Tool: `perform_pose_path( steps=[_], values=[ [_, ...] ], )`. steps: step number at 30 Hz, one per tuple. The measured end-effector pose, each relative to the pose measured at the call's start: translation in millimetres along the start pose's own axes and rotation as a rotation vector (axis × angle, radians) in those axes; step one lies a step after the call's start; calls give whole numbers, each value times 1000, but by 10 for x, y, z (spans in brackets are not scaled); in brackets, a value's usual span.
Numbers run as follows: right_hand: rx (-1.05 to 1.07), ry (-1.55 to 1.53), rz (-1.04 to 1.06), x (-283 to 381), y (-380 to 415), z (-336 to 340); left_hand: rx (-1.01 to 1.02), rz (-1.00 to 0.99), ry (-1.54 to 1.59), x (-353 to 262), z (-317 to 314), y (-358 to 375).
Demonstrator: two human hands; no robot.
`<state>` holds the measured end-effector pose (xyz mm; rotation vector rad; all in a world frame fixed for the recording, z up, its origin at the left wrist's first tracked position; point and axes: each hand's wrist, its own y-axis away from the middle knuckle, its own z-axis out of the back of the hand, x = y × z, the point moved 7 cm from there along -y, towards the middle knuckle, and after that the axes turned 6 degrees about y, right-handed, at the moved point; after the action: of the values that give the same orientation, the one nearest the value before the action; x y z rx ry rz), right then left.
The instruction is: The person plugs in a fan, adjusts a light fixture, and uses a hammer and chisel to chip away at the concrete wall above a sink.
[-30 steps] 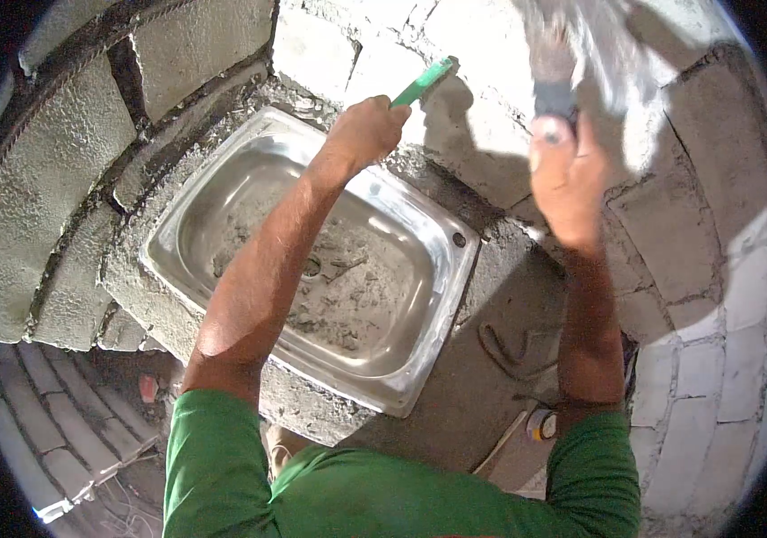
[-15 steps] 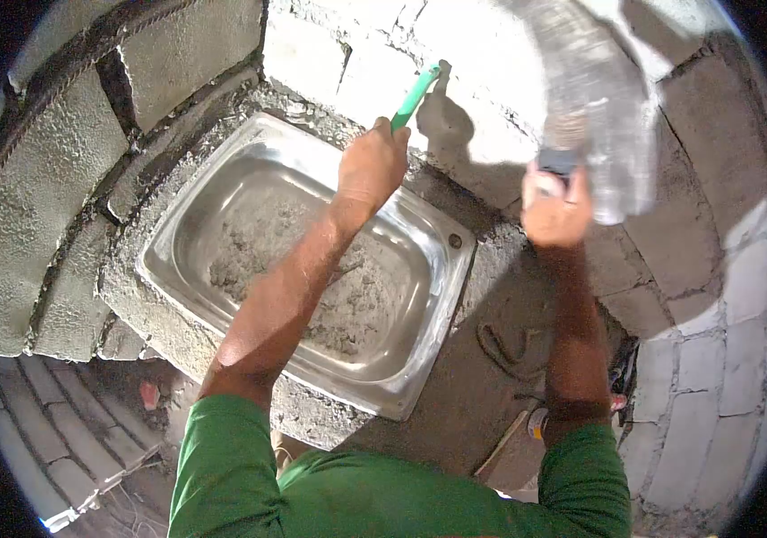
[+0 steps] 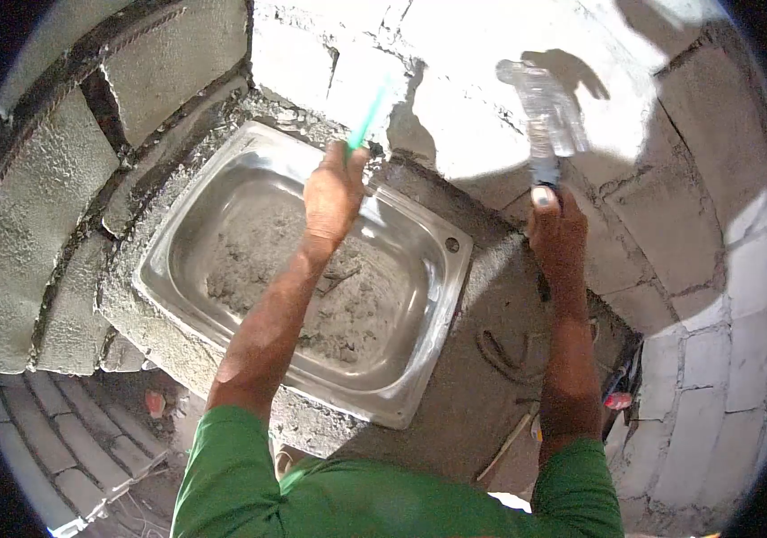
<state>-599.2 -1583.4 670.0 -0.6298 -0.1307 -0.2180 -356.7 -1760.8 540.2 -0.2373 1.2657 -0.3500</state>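
My left hand (image 3: 331, 199) is closed around a green rod-like tool (image 3: 367, 121), whose upper end points up at the brightly lit block wall (image 3: 464, 99). Below that hand and forearm lies a steel sink basin (image 3: 249, 148) with grey mortar-like rubble (image 3: 356, 314) in its bowl. My right hand (image 3: 558, 224) is wrapped round the dark handle of a hammer (image 3: 540, 117). The hammer's metal head is up and smeared by motion, in front of the wall, right of the green tool.
Rough grey block walls stand at the left (image 3: 69, 215) and right (image 3: 715, 359). A bent hose or cable (image 3: 502, 359) lies below the right-hand wall. A small red object (image 3: 618, 401) is beside my right arm, and another reddish piece (image 3: 155, 403) lies lower left.
The hammer is less blurred and its head now shows, moved left and upright. My left hand with the green tool has shifted down and left. My right hand is slightly lower.
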Motion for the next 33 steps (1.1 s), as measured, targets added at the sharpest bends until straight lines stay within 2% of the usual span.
perform_pose_path(
  steps=[2, 5, 6, 8, 10, 14, 16, 18, 19, 22, 23, 26, 29, 30, 32, 33],
  values=[
    [-65, -5, 116, -52, 60, 100, 42, 118, 103, 45, 78, -108],
    [69, -225, 34, -127, 104, 11, 74, 46, 106, -93, 175, -262],
    [97, -351, -118, -159, 134, -7, 100, 14, 66, -159, 199, -317],
    [128, -479, -268, 6, 171, 28, 69, -44, 22, -207, 282, -373],
    [132, -616, -302, 213, 172, 99, 57, -191, -101, -286, 353, -405],
    [192, -608, -352, 434, 63, 187, 143, -247, -188, -379, 434, -618],
    [223, -599, -366, 540, 22, 197, 156, -165, -235, -362, 526, -678],
    [204, -700, -347, 576, -8, 137, 252, -324, -199, -504, 552, -671],
    [179, -794, -330, 598, -34, 120, 303, -71, -150, -597, 631, -605],
    [116, -846, -270, 705, -60, 153, 313, -135, -248, -651, 508, -603],
    [119, -843, -270, 699, -52, 146, 264, -161, -369, -652, 480, -609],
    [70, -798, -230, 666, -52, 181, 174, -257, -410, -714, 443, -605],
    [90, -784, -253, 507, -23, 126, 286, -180, -517, -814, 331, -604],
    [28, -669, -188, 436, -47, 95, 289, -181, -518, -789, 293, -637],
    [-38, -553, -127, 415, -70, 86, 340, -306, -677, -706, 118, -790],
    [-44, -544, -117, 457, -80, 53, 403, -513, -792, -659, 42, -915]
  ],
)
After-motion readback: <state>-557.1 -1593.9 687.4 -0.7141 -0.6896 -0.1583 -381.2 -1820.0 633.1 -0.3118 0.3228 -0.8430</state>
